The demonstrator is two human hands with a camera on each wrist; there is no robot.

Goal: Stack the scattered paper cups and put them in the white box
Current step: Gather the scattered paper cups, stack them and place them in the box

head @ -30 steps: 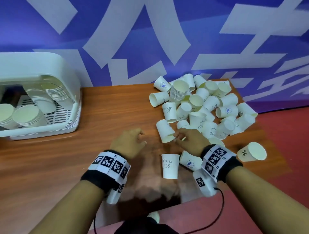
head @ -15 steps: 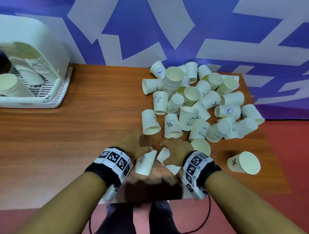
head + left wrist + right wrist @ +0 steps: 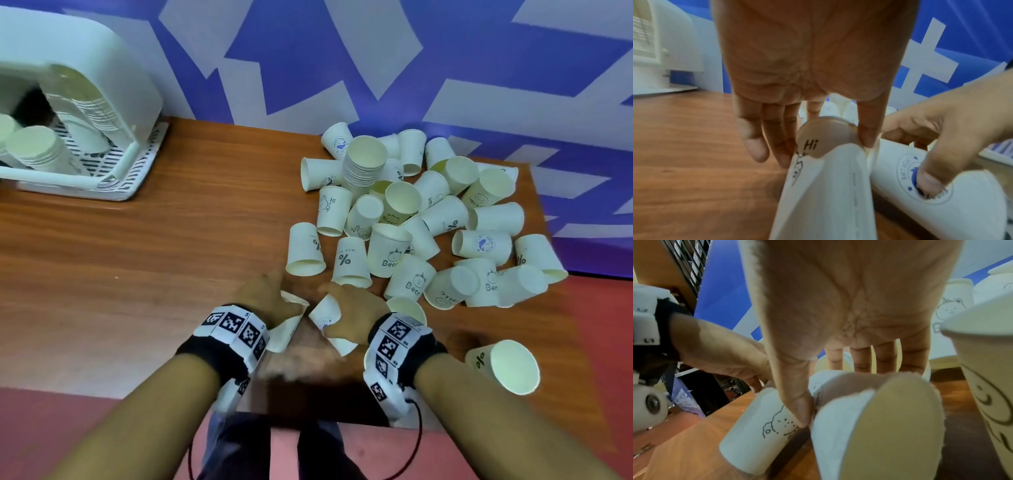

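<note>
Near the table edge, left hand (image 3: 270,299) and right hand (image 3: 352,317), palms down, each gripping a cup.

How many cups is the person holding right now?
2. The Hi cup is in the left hand; the blue-stamp cup is in the right hand. Neither hand seems to hide another.

White box (image 3: 102,102) cut off left
</note>
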